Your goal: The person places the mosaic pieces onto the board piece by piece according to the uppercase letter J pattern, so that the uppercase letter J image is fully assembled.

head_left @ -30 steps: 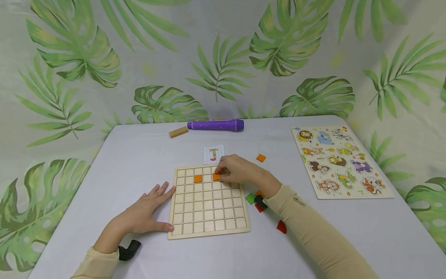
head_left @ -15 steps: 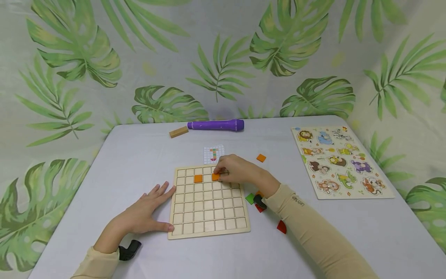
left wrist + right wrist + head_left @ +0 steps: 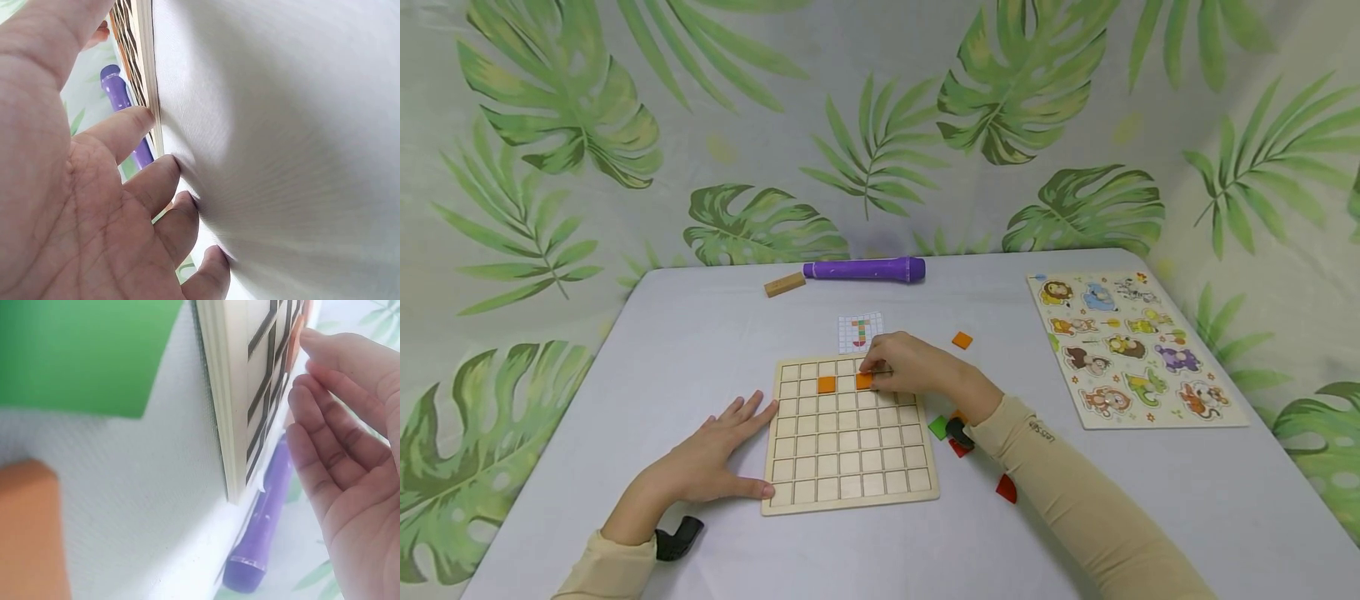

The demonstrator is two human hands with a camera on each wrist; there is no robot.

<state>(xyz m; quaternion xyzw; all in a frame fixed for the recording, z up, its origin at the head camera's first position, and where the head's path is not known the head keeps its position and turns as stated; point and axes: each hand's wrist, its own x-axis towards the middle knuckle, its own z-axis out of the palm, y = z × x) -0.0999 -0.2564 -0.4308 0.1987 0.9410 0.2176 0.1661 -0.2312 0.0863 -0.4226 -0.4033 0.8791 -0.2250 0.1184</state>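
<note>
A wooden grid board [image 3: 848,440] lies flat on the table. My left hand [image 3: 711,454] is spread at its left side, the thumb tip on the lower left corner and the index fingertip against the left edge. Over the second row from the top, my right hand [image 3: 913,365] holds an orange square tile [image 3: 864,381] between thumb and index finger, low at a cell. Another orange tile [image 3: 827,384] sits in the same row, two cells further left. In the right wrist view the other fingers are loosely bent, and the tile shows as an orange sliver [image 3: 295,345].
A pattern card [image 3: 850,332] lies behind the board. Right of it are an orange tile [image 3: 962,340], a green tile [image 3: 938,427] and a red quarter-round piece [image 3: 1007,488]. Further off are a purple microphone [image 3: 865,269], a wooden block [image 3: 785,285] and an animal puzzle [image 3: 1120,321].
My right hand and the orange tile have shifted very slightly left within the row, then stayed put. The left hand has not moved.
</note>
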